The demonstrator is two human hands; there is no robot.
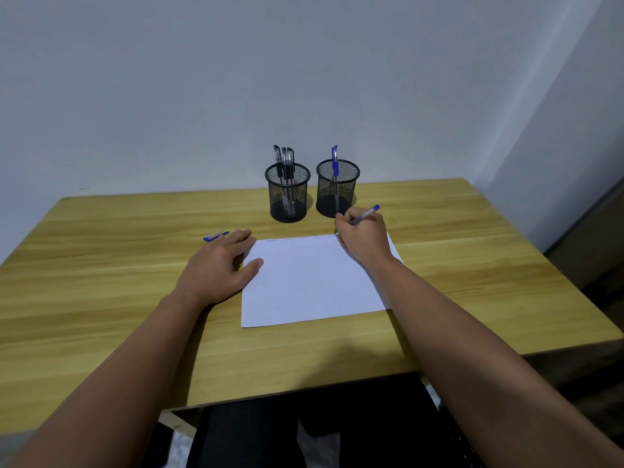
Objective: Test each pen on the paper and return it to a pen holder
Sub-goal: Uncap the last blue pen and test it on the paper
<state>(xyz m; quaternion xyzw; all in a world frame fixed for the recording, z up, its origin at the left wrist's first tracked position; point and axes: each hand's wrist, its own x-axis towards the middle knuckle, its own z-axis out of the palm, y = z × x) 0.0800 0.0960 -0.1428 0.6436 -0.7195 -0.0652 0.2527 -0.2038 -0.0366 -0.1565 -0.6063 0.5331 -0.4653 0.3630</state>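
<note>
A white sheet of paper (pixel 310 282) lies on the wooden desk (pixel 118 238) and serves as the landmark here. At its far right corner the right hand (pixel 363 236) has its fingers curled round a blue pen (pixel 365 216), tip down at the paper's far edge, the capped-off blue end pointing up and to the right. Faint marks run along that far edge of the sheet. The left hand (pixel 221 261) lies flat with fingers straight and holds nothing — palm on the desk just left of the paper, thumb resting on the sheet's left edge. A blue pen cap (pixel 216 236) lies on the desk beyond the left hand's fingertips, left of the paper's far corner. Behind the paper stand two black mesh pen holders: the left holder (pixel 287 194) carries several black pens (pixel 284 160), the right holder (pixel 337 190) — just beyond the right hand — one blue pen with its cap on (pixel 334 163).
</note>
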